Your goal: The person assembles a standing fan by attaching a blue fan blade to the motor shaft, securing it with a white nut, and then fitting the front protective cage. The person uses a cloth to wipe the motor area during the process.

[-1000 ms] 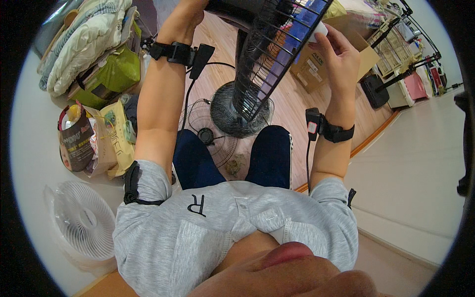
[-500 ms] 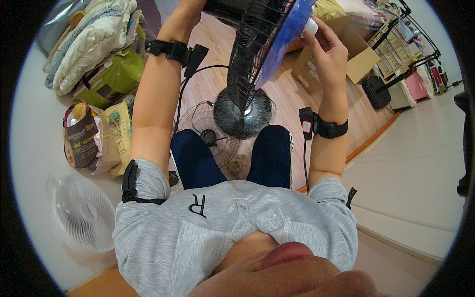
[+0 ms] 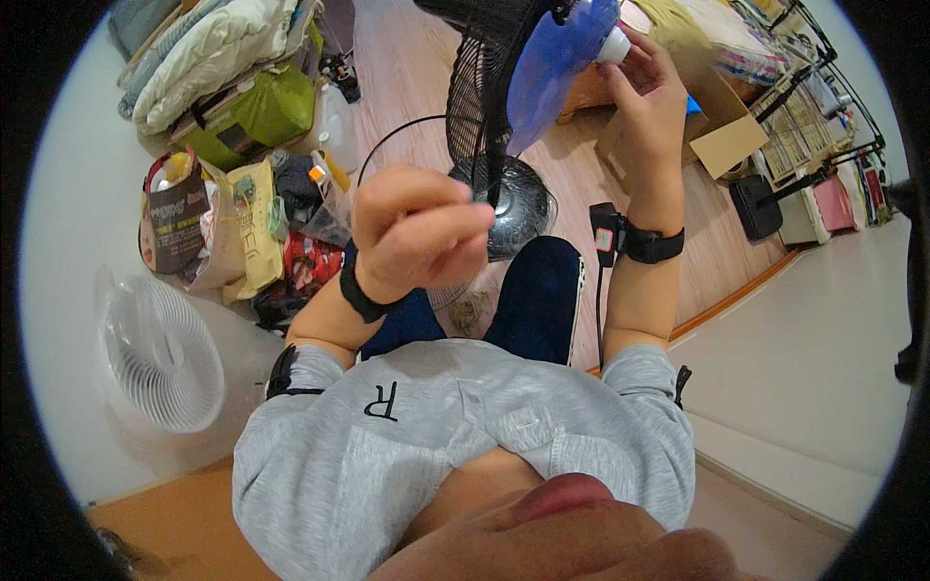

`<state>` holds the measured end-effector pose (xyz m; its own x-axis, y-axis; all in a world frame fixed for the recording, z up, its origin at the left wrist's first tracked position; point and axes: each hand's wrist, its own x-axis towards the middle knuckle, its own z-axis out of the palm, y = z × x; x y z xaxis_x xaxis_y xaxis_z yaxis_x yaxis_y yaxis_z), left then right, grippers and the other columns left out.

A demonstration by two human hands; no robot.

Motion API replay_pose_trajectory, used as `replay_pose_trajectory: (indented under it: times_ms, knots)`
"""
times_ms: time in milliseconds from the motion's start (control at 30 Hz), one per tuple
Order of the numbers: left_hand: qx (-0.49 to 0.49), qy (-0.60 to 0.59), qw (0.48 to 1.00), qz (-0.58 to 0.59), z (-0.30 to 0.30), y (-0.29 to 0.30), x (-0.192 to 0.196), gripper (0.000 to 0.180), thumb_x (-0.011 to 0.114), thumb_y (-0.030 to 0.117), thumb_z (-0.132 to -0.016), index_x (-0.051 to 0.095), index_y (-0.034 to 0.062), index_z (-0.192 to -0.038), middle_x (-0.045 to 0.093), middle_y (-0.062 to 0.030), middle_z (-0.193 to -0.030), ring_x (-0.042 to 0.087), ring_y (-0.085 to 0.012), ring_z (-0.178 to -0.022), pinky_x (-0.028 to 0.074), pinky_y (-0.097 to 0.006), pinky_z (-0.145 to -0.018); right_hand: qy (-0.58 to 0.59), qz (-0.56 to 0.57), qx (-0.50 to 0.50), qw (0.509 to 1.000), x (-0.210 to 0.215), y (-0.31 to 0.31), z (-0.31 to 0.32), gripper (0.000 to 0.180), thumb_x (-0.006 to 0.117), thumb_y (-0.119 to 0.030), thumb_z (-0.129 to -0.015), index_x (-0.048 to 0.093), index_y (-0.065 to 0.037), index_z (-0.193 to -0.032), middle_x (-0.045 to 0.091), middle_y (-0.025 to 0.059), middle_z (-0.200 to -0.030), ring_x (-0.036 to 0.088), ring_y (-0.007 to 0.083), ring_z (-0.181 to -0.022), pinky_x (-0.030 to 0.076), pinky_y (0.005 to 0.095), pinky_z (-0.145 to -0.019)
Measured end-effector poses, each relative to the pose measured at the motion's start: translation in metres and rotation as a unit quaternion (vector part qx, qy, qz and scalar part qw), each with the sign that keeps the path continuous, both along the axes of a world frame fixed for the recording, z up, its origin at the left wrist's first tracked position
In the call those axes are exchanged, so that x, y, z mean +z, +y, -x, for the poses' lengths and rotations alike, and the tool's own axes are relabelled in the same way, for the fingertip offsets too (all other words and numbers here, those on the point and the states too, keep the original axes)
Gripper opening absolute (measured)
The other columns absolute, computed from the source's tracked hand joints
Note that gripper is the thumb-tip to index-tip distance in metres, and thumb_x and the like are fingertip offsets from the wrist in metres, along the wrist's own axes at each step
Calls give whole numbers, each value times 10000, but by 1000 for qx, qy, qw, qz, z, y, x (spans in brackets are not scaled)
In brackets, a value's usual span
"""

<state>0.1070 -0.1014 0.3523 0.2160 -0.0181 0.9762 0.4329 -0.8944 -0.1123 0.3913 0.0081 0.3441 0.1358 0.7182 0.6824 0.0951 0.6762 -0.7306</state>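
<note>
A standing fan tilts in front of me, with a black wire rear grille (image 3: 467, 107), translucent blue blades (image 3: 552, 73) and a round black base (image 3: 523, 208) on the floor. My right hand (image 3: 651, 97) pinches the white plastic cap (image 3: 613, 45) at the hub of the blades. Closer to my chest, my left hand (image 3: 417, 232) is raised in front of the fan, apart from the blades. Its fingers are curled together and a little blurred; anything between them is hidden. A loose wire grille (image 3: 453, 295) lies on the floor near my legs, mostly covered.
Bags of goods (image 3: 199, 223) and a green storage bag (image 3: 257, 116) under folded bedding stand at the left. A white round fan (image 3: 160, 353) is by the left wall. At the right are an open cardboard box (image 3: 727, 145) and a black stand base (image 3: 756, 208).
My left hand has come down from the far side of the fan toward my chest, its fingers curling. My right hand stays at the white cap. The view has shifted slightly.
</note>
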Motion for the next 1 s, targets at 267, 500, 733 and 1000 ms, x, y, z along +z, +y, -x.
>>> replay_pose_trajectory:
  times_ms: [267,500,733,1000]
  knots:
    - [57,-101,952,281,-17,17,-1,859,910,403,-764,517,107,-1468,518,-80,-1057,512,-143,-730,444,-267,-619,-35,30,-32,998,4,-2,0,411,767,-42,-904,657,-22,-1299,747,98,-1121,714,159,-1002,559,286,-876]
    - [103,-110,947,284,-32,17,-18,795,870,232,-758,550,136,-1479,541,-101,-1028,578,-200,-823,527,-316,-678,-13,71,-37,997,8,0,-2,392,780,-76,-914,655,31,-1269,754,105,-1092,715,151,-965,560,285,-867]
    - [-131,7,952,276,-57,-14,-28,548,622,-4,-903,561,44,-1445,560,-209,-1303,600,-288,-914,516,-355,-814,-2,58,-22,998,4,1,1,375,780,-96,-928,654,43,-1254,750,112,-1085,716,156,-960,561,279,-853]
    - [-21,-119,926,359,-113,26,-27,448,553,-15,-922,596,24,-1366,469,-263,-1483,544,-463,-1284,493,-468,-1037,-16,58,-29,998,5,1,-1,367,770,-99,-937,655,37,-1258,755,116,-1066,723,153,-929,566,274,-832]
